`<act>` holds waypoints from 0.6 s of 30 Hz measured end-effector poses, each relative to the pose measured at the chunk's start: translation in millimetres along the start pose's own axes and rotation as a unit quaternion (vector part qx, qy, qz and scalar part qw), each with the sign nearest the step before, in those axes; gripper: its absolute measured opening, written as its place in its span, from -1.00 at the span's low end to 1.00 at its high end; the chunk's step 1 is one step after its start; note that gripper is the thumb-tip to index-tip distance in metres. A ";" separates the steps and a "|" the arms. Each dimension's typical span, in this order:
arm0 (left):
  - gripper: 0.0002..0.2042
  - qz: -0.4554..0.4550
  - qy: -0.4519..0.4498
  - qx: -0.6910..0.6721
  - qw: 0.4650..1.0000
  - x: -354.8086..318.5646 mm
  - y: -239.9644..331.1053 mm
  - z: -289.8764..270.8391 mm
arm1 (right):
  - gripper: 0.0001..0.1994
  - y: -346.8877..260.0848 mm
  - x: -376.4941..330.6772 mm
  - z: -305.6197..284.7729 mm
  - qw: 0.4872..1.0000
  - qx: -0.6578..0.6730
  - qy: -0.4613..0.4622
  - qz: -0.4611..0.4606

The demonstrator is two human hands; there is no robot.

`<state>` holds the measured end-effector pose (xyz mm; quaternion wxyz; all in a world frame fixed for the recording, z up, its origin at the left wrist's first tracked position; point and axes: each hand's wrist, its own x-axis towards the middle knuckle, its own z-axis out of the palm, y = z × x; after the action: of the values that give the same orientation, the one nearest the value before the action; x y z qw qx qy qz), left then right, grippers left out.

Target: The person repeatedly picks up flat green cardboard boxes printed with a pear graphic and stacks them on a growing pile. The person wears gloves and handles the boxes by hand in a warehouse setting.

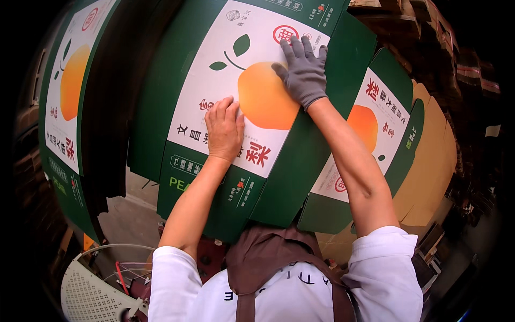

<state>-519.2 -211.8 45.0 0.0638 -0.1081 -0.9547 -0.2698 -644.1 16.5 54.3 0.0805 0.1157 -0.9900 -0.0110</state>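
In front of me lies a large flat cardboard box blank point(204, 80), green with a white panel and an orange-yellow pear picture. My left hand point(223, 126), bare, rests on the lower part of the white panel with its fingers stretched out. In a grey glove, my right hand point(304, 72) lies on the upper right of the same panel, fingers spread, thumb over the fruit picture. Neither hand has anything in its grip. To the right, partly behind my right forearm, is a second printed panel point(348, 155) with a similar fruit.
At the left stands a stack of green printed box blanks point(67, 102). Brown cardboard point(429, 155) shows beyond the right panel. Stacked pallets or boards point(429, 32) fill the upper right. A perforated pale metal guard point(91, 292) and a red rod point(121, 277) are at the lower left.
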 end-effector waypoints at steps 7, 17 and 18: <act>-0.75 -0.006 0.053 -0.103 0.993 -3.2 -13.7 3.3 | -0.33 -97.1 -108.5 -32.4 0.996 0.060 -0.052 -0.026; -0.76 -0.006 0.075 -0.147 0.986 -0.6 -19.3 9.0 | -0.31 -130.8 -187.3 -67.7 0.965 0.252 -0.046 -0.058; -0.76 -0.002 0.069 -0.137 0.988 -1.8 -15.8 8.8 | -0.34 -106.0 -180.9 -60.4 0.977 0.210 -0.025 -0.014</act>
<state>-521.8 -220.6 29.3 0.1134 -0.0946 -0.9023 -0.4050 -436.5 -45.0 81.3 0.0293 0.1440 -0.9702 0.1929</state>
